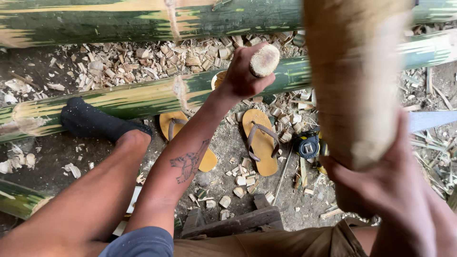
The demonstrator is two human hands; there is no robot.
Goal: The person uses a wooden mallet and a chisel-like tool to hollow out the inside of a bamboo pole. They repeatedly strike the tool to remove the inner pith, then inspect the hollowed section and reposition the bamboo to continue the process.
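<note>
Left hand (243,76) fingers wrapped tight round short wooden handle (264,60), butt end up, blade hidden behind hand. Right hand (385,183) fingers clamped round base of pale stripped bamboo piece (354,81), held upright close to camera, blurred. Green bamboo pole (143,97) lies on dirt floor (223,143) below, socked foot (95,121) braced on it. Sandals (261,140), tape measure (308,145), chips scattered about. Judgement: keep piece steady, strike away from holding hand, foot clear.

Blue short sleeve (143,242), tan shorts (266,243), black sock (97,121), forearm tattoo (188,164)
</note>
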